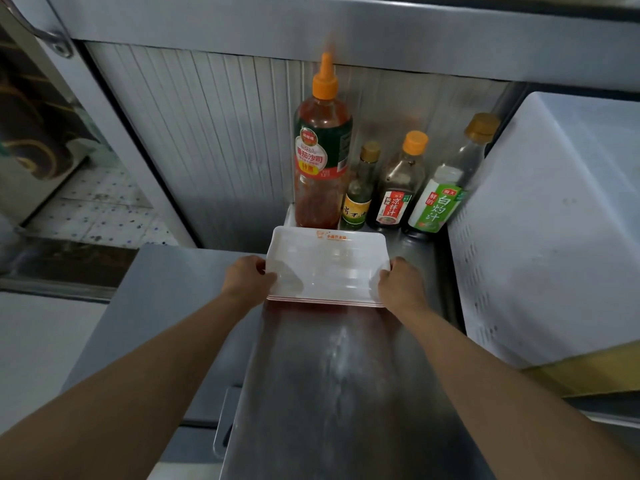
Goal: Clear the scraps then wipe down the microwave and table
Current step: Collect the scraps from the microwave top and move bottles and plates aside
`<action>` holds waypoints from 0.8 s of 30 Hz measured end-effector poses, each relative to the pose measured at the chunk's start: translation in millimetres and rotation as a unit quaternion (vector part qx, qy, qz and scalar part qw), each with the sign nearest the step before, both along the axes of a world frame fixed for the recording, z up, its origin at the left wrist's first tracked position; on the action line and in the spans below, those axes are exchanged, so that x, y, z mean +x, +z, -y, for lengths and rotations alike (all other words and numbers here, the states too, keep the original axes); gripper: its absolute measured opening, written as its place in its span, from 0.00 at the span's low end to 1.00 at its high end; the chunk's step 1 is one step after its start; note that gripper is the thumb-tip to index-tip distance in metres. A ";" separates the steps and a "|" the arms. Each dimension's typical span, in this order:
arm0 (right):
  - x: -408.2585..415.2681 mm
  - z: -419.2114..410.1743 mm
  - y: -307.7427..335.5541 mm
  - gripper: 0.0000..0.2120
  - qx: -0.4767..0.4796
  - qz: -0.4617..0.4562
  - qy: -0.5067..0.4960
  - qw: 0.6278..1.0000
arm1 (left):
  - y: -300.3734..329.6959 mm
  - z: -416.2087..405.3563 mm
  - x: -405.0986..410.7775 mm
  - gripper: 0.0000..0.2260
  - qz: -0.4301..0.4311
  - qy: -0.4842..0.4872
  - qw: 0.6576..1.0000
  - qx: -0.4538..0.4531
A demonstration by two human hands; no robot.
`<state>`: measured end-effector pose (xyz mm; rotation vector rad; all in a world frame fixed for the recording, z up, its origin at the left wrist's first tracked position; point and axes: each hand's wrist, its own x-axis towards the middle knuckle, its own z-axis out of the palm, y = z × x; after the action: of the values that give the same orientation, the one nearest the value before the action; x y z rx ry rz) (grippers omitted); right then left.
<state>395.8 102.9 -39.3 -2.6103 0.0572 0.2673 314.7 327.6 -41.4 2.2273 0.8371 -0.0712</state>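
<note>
The steel surface [339,375] fills most of what's in front of the person, running away from them to a ribbed metal back wall [214,133], and a big white perforated crate [547,230] sits along its right side. At the far end stand four sauce bottles in a row: one tall red ketchup bottle [320,150] with an orange nozzle, a small yellow-labelled bottle [358,192], a dark dressing bottle [398,188] with an orange cap, and a dark green-labelled bottle [441,188] leaning toward the crate. Just in front of them is a stack of white trays [327,268], several edges showing at the near rim, though I can't count them surely. Its long axis runs left to right across the person's body, so one short end meets each hand. The left hand [247,277] grasps the left end and the right hand [401,282] the right end, fingers of both curled around the rims with thumbs on top. Neither hand is nearer; they're evenly matched. The stack looks held just at or barely above the surface, touching the ketchup bottle's base or nearly so. I'd guess it's being shifted aside so wiping can begin; no scraps or cloth are visible.
</note>
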 end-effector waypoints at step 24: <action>-156.1 21.3 102.6 0.30 -0.089 -0.021 0.166 0.982 | 100.5 47.4 -113.9 0.26 -0.059 -0.259 0.940 0.215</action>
<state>239.6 81.5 63.3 -2.7834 -0.3584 0.4535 200.8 280.2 59.0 2.8359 0.3171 -0.2995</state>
